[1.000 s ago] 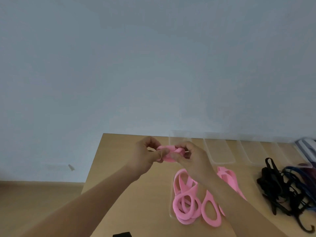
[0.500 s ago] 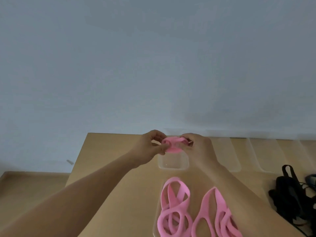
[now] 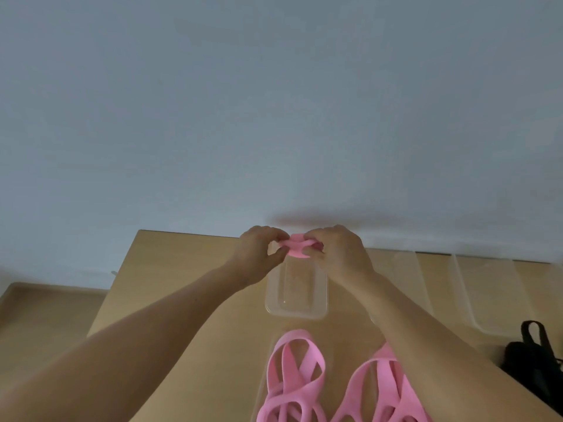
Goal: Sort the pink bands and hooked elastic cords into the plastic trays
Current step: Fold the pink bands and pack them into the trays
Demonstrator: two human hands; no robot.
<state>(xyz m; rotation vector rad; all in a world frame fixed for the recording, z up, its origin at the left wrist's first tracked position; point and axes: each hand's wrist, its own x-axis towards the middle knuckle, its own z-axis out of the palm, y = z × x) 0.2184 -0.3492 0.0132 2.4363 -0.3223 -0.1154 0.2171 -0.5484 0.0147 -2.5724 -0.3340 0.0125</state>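
A folded pink band (image 3: 298, 248) is pinched between my left hand (image 3: 261, 253) and my right hand (image 3: 341, 252), held just above the far end of a clear plastic tray (image 3: 296, 312). Closer to me, a heap of loose pink bands (image 3: 294, 373) lies on the wooden table (image 3: 182, 293), partly in a clear tray, with more pink bands (image 3: 387, 388) beside it under my right forearm. Black hooked elastic cords (image 3: 531, 357) lie at the right edge.
Two more clear trays (image 3: 409, 281) (image 3: 487, 300) stand in a row to the right, along the table's far edge against a grey wall. The table's left edge drops to a wooden floor (image 3: 45, 324).
Both hands have carried the folded band farther from me and over the clear tray. The view has swung left, so the cords have slid toward the right edge.
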